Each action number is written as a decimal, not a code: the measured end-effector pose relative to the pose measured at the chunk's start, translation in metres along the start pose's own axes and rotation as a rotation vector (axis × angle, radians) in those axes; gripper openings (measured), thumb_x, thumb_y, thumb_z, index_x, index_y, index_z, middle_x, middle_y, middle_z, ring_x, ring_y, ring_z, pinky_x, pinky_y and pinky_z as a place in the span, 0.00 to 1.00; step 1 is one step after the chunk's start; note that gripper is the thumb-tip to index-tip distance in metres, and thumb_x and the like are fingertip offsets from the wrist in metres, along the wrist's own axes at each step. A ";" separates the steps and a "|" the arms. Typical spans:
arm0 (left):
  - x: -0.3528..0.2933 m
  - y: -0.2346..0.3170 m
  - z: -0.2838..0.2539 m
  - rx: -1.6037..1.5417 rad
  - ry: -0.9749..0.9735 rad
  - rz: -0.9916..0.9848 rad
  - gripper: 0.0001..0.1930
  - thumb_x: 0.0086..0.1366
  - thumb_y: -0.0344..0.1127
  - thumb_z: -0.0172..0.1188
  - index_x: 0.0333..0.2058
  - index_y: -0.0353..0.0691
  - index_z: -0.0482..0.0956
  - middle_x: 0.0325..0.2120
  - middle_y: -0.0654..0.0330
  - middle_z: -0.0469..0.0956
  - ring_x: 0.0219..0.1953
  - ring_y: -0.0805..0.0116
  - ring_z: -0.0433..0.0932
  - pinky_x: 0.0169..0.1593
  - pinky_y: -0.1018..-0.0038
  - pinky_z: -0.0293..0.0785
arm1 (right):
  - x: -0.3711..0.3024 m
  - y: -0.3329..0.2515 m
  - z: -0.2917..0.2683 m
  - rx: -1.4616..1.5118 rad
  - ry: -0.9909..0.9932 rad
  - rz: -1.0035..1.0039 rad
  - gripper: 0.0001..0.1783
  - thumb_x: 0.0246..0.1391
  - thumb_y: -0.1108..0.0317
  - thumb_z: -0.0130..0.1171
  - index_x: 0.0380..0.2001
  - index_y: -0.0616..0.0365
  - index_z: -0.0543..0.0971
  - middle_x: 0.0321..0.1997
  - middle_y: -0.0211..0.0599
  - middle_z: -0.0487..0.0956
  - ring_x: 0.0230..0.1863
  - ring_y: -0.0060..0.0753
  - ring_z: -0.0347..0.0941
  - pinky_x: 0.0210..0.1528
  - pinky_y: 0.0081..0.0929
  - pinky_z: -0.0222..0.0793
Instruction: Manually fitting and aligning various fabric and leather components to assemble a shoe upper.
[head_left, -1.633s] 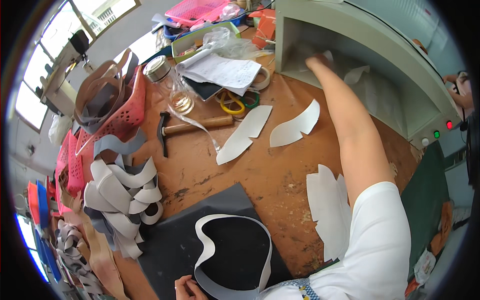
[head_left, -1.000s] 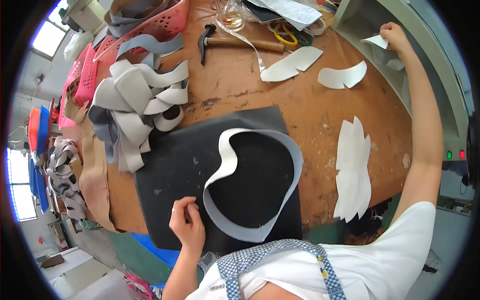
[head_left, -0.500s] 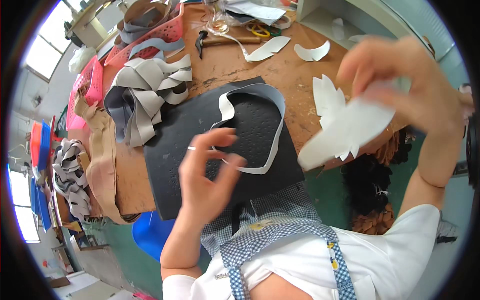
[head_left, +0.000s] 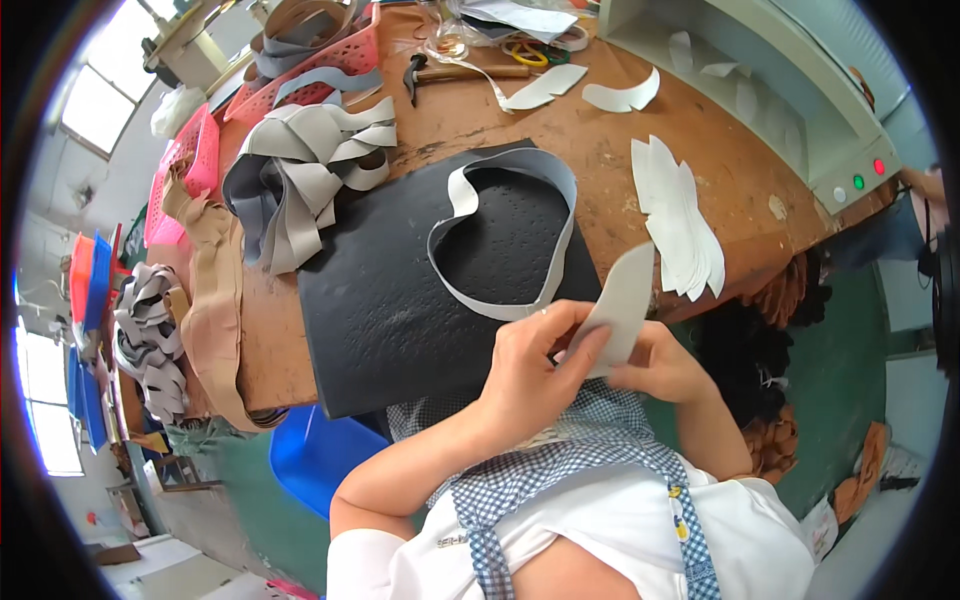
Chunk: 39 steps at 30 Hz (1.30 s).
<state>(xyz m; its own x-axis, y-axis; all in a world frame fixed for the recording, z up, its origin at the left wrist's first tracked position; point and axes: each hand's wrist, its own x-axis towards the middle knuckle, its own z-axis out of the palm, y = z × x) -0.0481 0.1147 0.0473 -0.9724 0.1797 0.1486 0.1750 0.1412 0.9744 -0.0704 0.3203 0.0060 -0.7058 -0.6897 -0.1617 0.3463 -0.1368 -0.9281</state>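
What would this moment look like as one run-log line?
left hand: holding white piece | right hand: holding same piece | black mat: pale band loop on top

The shirt (head_left: 620, 538) is white, with short, loose sleeves (head_left: 365, 562) and a small dark marking (head_left: 453, 542) on the left of the chest. Over it goes an apron (head_left: 575, 455) in blue-and-white check, with two broad straps (head_left: 490, 565) of the same cloth; the right one carries yellow printed figures (head_left: 681, 510). The left hand (head_left: 530, 360) has a thin, pale ring (head_left: 544, 312), and the forearms (head_left: 425, 458) are bare
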 end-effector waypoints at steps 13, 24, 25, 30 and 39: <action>0.016 -0.007 -0.041 0.862 -0.183 0.046 0.13 0.58 0.31 0.65 0.41 0.35 0.79 0.31 0.49 0.80 0.34 0.48 0.79 0.39 0.60 0.75 | 0.043 -0.014 -0.015 -0.091 0.342 -0.189 0.16 0.62 0.73 0.55 0.52 0.66 0.75 0.45 0.36 0.81 0.45 0.23 0.77 0.48 0.25 0.74; 0.049 -0.019 -0.047 0.169 0.169 -0.192 0.09 0.68 0.29 0.57 0.43 0.30 0.80 0.26 0.63 0.81 0.28 0.81 0.74 0.33 0.79 0.70 | 0.061 -0.044 0.003 -0.128 0.372 -0.264 0.17 0.61 0.76 0.56 0.53 0.66 0.73 0.45 0.36 0.80 0.47 0.23 0.77 0.50 0.24 0.74; 0.051 -0.019 -0.046 0.119 0.193 -0.181 0.10 0.70 0.29 0.56 0.44 0.29 0.79 0.28 0.67 0.80 0.31 0.83 0.73 0.36 0.81 0.71 | 0.064 -0.049 0.010 -0.121 0.366 -0.307 0.18 0.60 0.77 0.57 0.53 0.66 0.72 0.46 0.37 0.80 0.47 0.24 0.76 0.50 0.25 0.74; 0.047 -0.017 -0.048 -0.122 0.173 -0.249 0.13 0.72 0.32 0.51 0.47 0.29 0.78 0.34 0.64 0.81 0.38 0.79 0.75 0.45 0.79 0.72 | 0.082 -0.049 0.020 -0.114 0.381 -0.355 0.20 0.58 0.78 0.60 0.53 0.66 0.71 0.47 0.39 0.79 0.47 0.25 0.78 0.50 0.26 0.76; 0.044 -0.010 -0.056 -0.207 0.111 -0.324 0.15 0.73 0.33 0.49 0.50 0.28 0.77 0.37 0.63 0.81 0.41 0.78 0.74 0.49 0.79 0.70 | 0.095 -0.044 0.022 -0.221 0.395 -0.353 0.21 0.58 0.77 0.60 0.54 0.66 0.70 0.45 0.39 0.80 0.45 0.26 0.79 0.47 0.26 0.78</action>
<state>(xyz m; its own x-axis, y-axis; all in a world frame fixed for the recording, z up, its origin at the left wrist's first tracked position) -0.1009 0.0661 0.0537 -0.9848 0.0504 -0.1662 -0.1677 -0.0280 0.9854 -0.1390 0.2446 0.0389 -0.9472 -0.3055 0.0975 -0.0599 -0.1301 -0.9897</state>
